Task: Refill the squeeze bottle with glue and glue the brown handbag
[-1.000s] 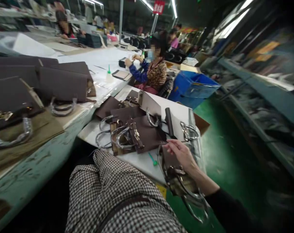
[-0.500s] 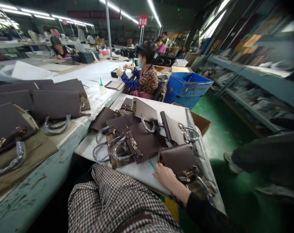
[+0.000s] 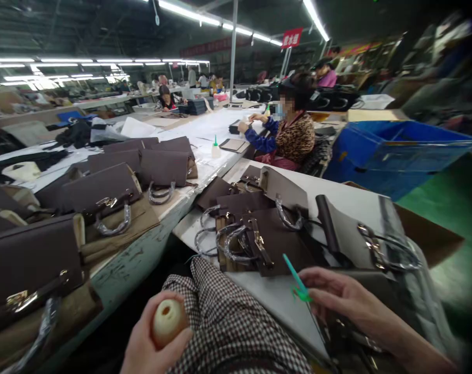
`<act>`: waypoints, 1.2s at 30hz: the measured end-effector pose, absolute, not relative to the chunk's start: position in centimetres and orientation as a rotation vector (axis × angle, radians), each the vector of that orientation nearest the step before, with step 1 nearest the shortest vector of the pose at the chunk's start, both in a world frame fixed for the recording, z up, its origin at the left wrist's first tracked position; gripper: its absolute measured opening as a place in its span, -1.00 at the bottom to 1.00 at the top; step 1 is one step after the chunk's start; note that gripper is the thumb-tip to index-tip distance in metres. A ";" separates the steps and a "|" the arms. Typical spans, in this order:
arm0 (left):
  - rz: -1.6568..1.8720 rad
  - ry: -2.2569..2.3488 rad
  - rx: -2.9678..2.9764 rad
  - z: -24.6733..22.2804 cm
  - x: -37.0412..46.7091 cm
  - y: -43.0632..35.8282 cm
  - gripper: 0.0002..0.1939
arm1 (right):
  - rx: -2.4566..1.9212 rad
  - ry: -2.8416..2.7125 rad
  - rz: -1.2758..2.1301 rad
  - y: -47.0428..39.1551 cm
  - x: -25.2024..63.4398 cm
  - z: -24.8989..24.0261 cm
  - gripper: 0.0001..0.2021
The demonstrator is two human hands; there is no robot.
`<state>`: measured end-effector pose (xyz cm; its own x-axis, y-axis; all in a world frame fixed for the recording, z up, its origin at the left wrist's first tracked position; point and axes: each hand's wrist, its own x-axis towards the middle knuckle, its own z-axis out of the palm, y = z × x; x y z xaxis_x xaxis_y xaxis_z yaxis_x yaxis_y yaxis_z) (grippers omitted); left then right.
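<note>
Low over the checked cloth on my lap, my left hand [image 3: 152,340] is wrapped around a pale yellowish squeeze bottle [image 3: 168,324]. Its round opening faces up toward me, without a nozzle on it. On the right, my right hand [image 3: 345,298] pinches a green nozzle cap [image 3: 295,275] by its wide base, the long teal tip pointing up and left. Below and behind that hand lies a dark brown handbag [image 3: 380,293], partly covered by it. Another brown handbag [image 3: 278,234] with a gold clasp lies just beyond, its handles wrapped in clear film.
Several brown handbags [image 3: 103,192] cover the long table [image 3: 142,259] on the left. A white bottle with a green nozzle [image 3: 215,149] stands there. A co-worker [image 3: 294,124] sits ahead, beside a big blue bin [image 3: 400,150]. The white side table [image 3: 255,296] holds more bags.
My view has turned left. My left hand has come into view with the bottle. My right hand has lifted off the side table, with the green nozzle cap now fully seen in it.
</note>
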<state>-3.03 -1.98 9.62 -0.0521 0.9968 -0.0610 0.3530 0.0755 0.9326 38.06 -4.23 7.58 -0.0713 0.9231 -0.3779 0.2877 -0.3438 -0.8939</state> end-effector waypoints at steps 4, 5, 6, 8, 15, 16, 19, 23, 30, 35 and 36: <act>0.723 1.206 1.379 9.3 1.4 -0.4 -0.48 | -1.014 -0.927 1.418 -0.3 30.3 10.7 -0.67; 0.700 1.157 1.380 9.3 2.2 -0.1 -0.45 | -0.924 -0.867 1.443 0.6 27.9 10.9 -0.71; 0.693 1.117 1.375 9.3 2.7 0.1 -0.42 | -0.863 -0.851 1.494 1.3 25.7 10.9 -0.74; 0.709 1.053 1.337 9.3 3.1 0.3 -0.40 | -0.799 -0.855 1.548 2.3 22.2 10.4 -0.78; 0.840 0.948 1.135 8.7 2.1 0.3 -0.34 | -0.823 -1.035 1.577 3.0 19.4 8.8 -0.76; 0.841 0.947 1.126 8.7 1.9 0.4 -0.32 | -0.832 -1.047 1.577 3.1 19.5 8.7 -0.75; 0.860 0.932 1.127 8.8 1.7 0.5 -0.34 | -0.839 -1.056 1.594 3.1 19.4 8.6 -0.74; 0.833 0.878 1.066 8.9 1.3 0.5 -0.55 | -0.825 -1.073 1.623 3.2 19.3 8.5 -0.77; 0.817 0.772 0.958 8.8 0.6 0.9 -0.63 | -0.777 -1.180 1.607 3.3 18.8 8.1 -0.78; 0.880 0.818 0.951 9.3 0.7 0.7 -0.63 | -0.712 -1.304 1.621 4.1 18.9 9.4 -0.80; 0.905 0.848 0.945 9.5 0.8 0.6 -0.63 | -0.706 -1.373 1.614 4.3 19.0 9.8 -0.79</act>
<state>0.78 0.60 9.46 0.3748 0.9061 -0.1964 -0.2542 0.3041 0.9181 19.04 4.30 9.76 -0.4540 0.8835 0.1152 -0.2558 -0.0054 -0.9667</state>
